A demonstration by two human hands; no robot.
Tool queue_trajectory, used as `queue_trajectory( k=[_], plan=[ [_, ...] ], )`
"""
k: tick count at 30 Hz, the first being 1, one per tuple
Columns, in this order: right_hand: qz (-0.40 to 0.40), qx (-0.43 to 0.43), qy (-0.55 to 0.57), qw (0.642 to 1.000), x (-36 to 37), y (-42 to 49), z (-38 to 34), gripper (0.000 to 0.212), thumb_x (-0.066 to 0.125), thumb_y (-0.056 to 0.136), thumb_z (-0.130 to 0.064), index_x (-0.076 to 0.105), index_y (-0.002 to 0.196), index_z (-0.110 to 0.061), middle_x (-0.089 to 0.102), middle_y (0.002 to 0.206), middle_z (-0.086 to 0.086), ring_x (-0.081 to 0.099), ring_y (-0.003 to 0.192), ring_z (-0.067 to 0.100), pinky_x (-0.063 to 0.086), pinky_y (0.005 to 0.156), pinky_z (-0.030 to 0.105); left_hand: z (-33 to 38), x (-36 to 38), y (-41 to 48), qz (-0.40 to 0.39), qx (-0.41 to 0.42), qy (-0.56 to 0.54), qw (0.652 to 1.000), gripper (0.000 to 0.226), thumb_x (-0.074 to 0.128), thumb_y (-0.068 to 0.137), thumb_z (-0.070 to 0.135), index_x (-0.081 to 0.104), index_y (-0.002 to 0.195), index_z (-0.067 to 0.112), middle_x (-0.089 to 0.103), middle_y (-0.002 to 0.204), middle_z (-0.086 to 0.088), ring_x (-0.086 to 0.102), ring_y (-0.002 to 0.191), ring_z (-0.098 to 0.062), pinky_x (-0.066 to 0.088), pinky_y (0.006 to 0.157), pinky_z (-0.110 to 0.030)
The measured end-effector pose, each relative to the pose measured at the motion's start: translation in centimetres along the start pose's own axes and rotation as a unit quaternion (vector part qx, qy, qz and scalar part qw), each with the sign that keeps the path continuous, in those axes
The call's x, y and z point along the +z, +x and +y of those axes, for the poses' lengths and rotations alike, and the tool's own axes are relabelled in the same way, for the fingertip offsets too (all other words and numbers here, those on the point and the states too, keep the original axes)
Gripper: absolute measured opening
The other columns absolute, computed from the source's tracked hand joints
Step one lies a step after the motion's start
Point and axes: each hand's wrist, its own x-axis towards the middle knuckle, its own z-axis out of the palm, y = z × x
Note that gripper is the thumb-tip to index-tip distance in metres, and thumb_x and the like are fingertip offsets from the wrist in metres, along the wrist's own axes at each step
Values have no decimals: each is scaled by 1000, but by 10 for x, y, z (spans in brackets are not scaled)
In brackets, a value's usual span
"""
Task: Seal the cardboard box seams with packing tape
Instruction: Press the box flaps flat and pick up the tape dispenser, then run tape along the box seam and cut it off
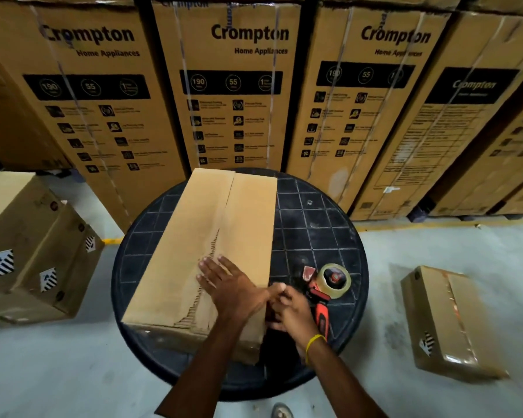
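Cardboard box [200, 251]: judged light, stiff, torn seam. Left hand [230, 288] pressed flat, fingers spread, holding nothing. Right hand [290, 312] curled at 3 o'clock edge, contents indiscernible. Tape dispenser [326, 291] best gripped by handle.

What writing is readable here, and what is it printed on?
"Crompton": tall stacked cartons, and rightmost carton's black band.
"Home Appliances": beneath it.
"190", "55": their black bands.
Feature lists, floor-box stickers: too small.
Box on table: none.
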Motion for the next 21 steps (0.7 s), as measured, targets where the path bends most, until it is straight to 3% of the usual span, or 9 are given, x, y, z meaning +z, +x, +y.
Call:
queue_trajectory(
  k=[3,5,7,11,14,16,21],
  plan=[
    [157,85,64,982,-39,29,39,24,64,89,-4,68,111,-15,75,92,10,73,85,34,58,87,49,-5,11,-4,39,18,30,999,174,42,36,108,-12,156,-6,-14,161,-39,-20,151,-50,-10,121,-63],
    [252,144,-40,956,-69,53,71,31,70,81,-19,71,111,-10,75,96,15,70,88,33,55,85,44,-5,14,-5,48,22,53,997,165,49,45,101,-7,158,-5,-11,161,-39,-15,152,-50,-3,122,-63],
    [272,186,-119,937,-89,73,101,34,69,87,-32,68,106,-4,73,101,23,69,96,40,51,83,42,-3,15,-5,51,20,75,996,156,53,50,93,-2,158,-5,-6,161,-40,-10,152,-51,1,122,-63],
    [222,211,-179,935,-102,89,101,44,66,92,-34,68,112,5,69,107,28,66,100,43,52,86,42,-7,16,-4,49,29,92,994,153,47,51,92,-1,158,-5,-4,161,-42,-9,152,-51,0,123,-62],
    [181,225,-136,948,-107,105,98,30,72,88,-25,71,77,3,62,63,17,59,55,29,44,55,33,-8,15,-3,36,38,102,993,154,46,52,95,-8,158,-3,-10,161,-41,-13,152,-50,-1,123,-62],
    [141,233,-78,959,-110,120,100,38,75,84,-24,59,54,-8,48,42,9,44,36,21,35,45,27,-8,13,-5,30,39,101,994,155,48,51,95,-10,158,-1,-12,161,-39,-15,152,-50,-2,123,-62],
    [89,225,67,968,-112,147,59,26,69,82,-18,53,62,-22,40,39,-4,36,29,13,35,36,19,-13,13,-15,20,73,108,991,153,49,52,91,-12,158,0,-16,162,-37,-19,152,-47,-1,124,-59]
  ],
)
